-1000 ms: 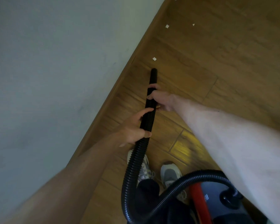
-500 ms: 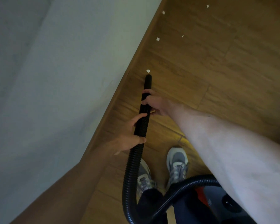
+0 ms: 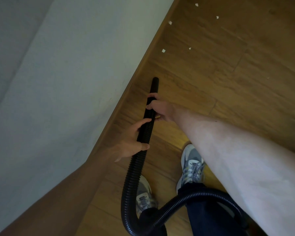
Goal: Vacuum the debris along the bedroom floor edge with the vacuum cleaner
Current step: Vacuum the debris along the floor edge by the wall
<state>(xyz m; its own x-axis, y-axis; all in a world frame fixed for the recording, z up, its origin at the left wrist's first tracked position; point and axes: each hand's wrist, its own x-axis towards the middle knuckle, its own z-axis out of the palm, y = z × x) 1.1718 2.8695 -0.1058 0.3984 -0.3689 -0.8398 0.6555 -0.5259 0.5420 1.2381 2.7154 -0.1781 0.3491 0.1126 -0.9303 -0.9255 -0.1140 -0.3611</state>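
Observation:
A black ribbed vacuum hose [image 3: 132,174] loops up from the bottom of the view and ends in a smooth black nozzle [image 3: 155,83] pointing at the wooden floor beside the skirting board [image 3: 140,68]. My left hand [image 3: 132,142] grips the ribbed part of the hose. My right hand [image 3: 159,108] grips the tube just above it, nearer the nozzle tip. Several small white scraps of debris lie ahead on the floor, the nearest [image 3: 163,50] close to the skirting and another [image 3: 170,23] farther along it.
A pale wall [image 3: 66,74] fills the left side. Wood-plank floor [image 3: 228,74] stretches to the right with more scraps [image 3: 189,48]. My two grey shoes [image 3: 192,166] stand just behind the hose. The vacuum body is mostly hidden at the bottom right.
The scrap that lay just ahead of the nozzle tip is gone from the floor. I have stepped forward along the wall, and more debris has come into view ahead.

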